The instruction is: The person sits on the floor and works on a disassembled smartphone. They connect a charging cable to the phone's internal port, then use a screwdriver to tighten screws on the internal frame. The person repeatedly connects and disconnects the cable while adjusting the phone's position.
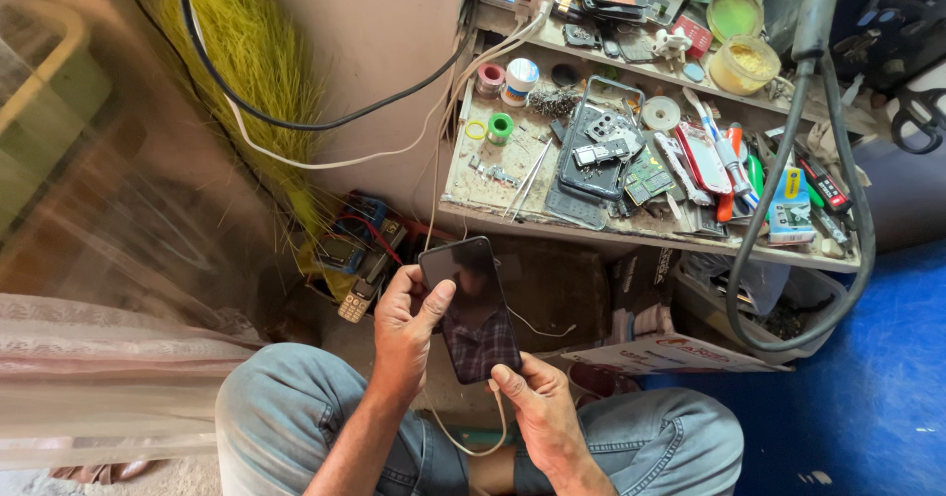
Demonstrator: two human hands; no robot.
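Observation:
A black smartphone (471,307) with a dark, reflective screen is held over my lap in both hands. My left hand (406,330) grips its left edge, thumb lying across the glass. My right hand (540,409) pinches the phone's lower right corner, where a pale cable (498,427) runs out from the bottom end and loops down between my knees. My jeans-clad legs (296,407) frame the bottom of the view.
A cluttered work shelf (650,230) ahead holds opened phones, circuit boards, tape rolls, screwdrivers and small jars. A thick black hose (788,181) loops off its right side. Below the shelf lie a keypad phone (355,304), batteries and boxes. A grass broom (256,72) leans at left.

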